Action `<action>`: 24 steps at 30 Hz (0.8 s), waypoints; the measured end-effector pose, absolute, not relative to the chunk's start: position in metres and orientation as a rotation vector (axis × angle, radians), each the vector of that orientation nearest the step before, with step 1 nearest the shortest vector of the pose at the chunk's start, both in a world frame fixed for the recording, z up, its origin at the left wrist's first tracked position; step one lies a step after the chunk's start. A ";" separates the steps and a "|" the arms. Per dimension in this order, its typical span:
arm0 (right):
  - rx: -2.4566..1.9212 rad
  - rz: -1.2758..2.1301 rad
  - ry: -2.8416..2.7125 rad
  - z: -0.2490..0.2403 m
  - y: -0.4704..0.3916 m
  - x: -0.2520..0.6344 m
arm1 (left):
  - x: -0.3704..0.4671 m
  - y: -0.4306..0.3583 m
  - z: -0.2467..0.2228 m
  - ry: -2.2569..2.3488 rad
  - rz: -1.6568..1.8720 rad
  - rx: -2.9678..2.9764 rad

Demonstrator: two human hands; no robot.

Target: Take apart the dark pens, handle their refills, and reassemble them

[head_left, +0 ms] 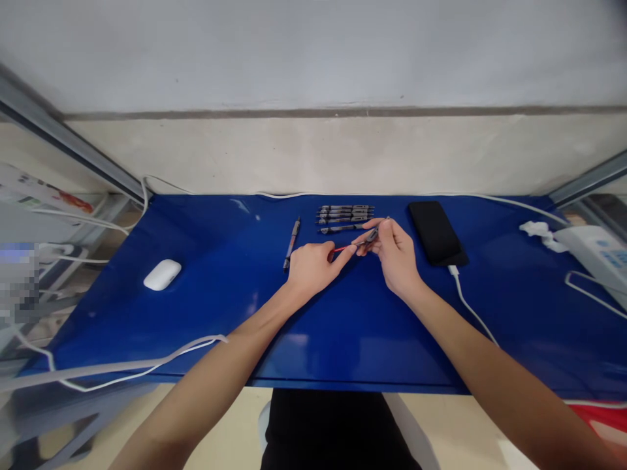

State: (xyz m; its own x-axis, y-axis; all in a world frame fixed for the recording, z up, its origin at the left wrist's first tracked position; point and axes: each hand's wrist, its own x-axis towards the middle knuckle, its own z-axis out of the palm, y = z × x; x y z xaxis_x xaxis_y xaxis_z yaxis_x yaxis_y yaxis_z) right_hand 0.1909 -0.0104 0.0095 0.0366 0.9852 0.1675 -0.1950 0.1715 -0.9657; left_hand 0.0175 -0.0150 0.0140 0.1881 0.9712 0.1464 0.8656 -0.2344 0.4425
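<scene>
My left hand is closed on a thin red refill, near the middle of the blue table. The refill's other end meets a grey pen part, which my right hand pinches between its fingers. Behind my hands several grey and black pens lie side by side in a row. One more pen lies just in front of the row, its right end close to my right fingers. Another pen lies lengthwise just left of my left hand.
A black phone with a white cable lies right of my right hand. On the left of the blue table is a white case. Crumpled tissue and a white box are far right. Another cable crosses front left.
</scene>
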 end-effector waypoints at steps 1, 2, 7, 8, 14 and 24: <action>-0.945 1.161 -1.125 0.010 -0.010 0.191 | 0.017 -0.015 0.014 1.752 0.588 2.205; -0.943 1.163 -1.126 0.010 -0.010 0.191 | 0.017 -0.015 0.014 1.752 0.592 2.204; -0.983 1.168 -1.162 0.011 -0.010 0.191 | 0.017 -0.014 0.013 1.771 0.582 2.190; -0.986 1.171 -1.171 0.010 -0.010 0.191 | 0.017 -0.014 0.013 1.771 0.582 2.191; -0.987 1.174 -1.218 0.006 -0.010 0.192 | 0.017 -0.014 0.011 1.774 0.605 2.186; -1.015 1.213 -1.187 0.009 -0.010 0.192 | 0.017 -0.013 0.010 1.754 0.629 2.199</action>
